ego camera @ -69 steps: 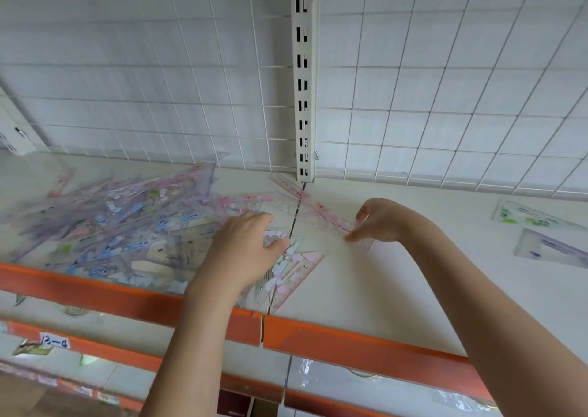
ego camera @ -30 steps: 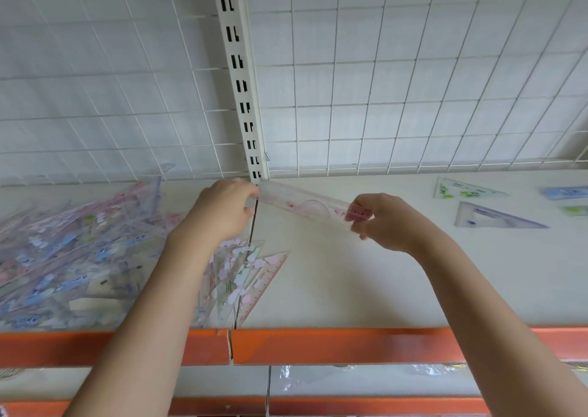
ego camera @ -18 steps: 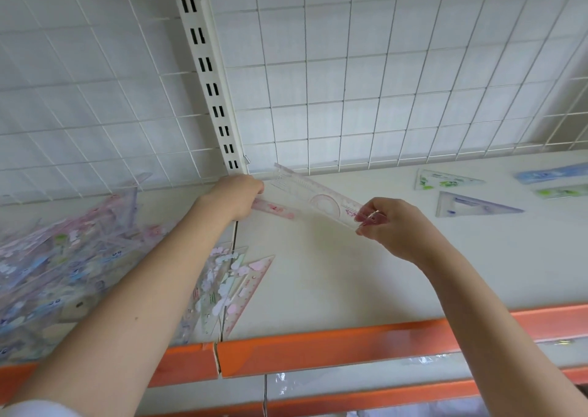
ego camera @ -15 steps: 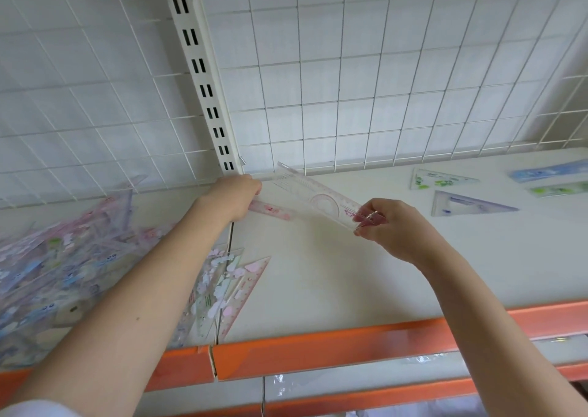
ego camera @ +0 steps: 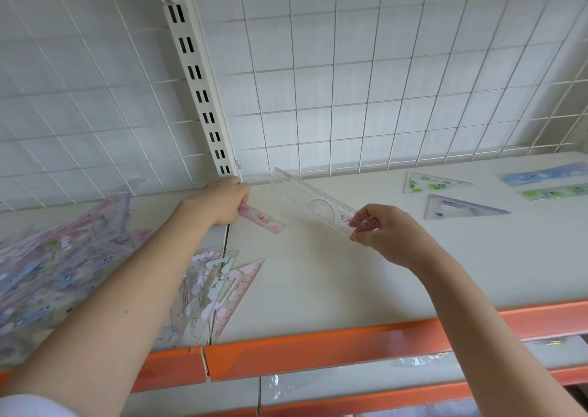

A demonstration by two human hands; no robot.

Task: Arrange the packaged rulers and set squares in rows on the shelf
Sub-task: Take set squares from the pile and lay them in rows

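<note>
My right hand [ego camera: 386,235] pinches the near end of a clear ruler packet [ego camera: 311,203] with a pink protractor print, held tilted above the white shelf [ego camera: 350,273]. My left hand [ego camera: 224,202] grips one end of a small pink ruler [ego camera: 262,218] near the shelf's back, by the slotted upright [ego camera: 203,98]. A jumbled heap of packaged rulers and set squares [ego camera: 60,267] lies at the left. Pink and green set squares [ego camera: 219,286] lie under my left forearm. At the right, two set squares [ego camera: 436,182] [ego camera: 461,208] and two rulers [ego camera: 547,175] [ego camera: 556,191] lie spaced apart.
A white wire grid [ego camera: 366,82] backs the shelf. An orange front lip [ego camera: 318,350] runs along the shelf's near edge, with a seam between two shelf boards near the middle. Another shelf level with an orange lip shows below.
I lifted the pink packet off the shelf with both hands. Now the small pink ruler is apart from the clear packet, one in each hand. The view has turned right.
</note>
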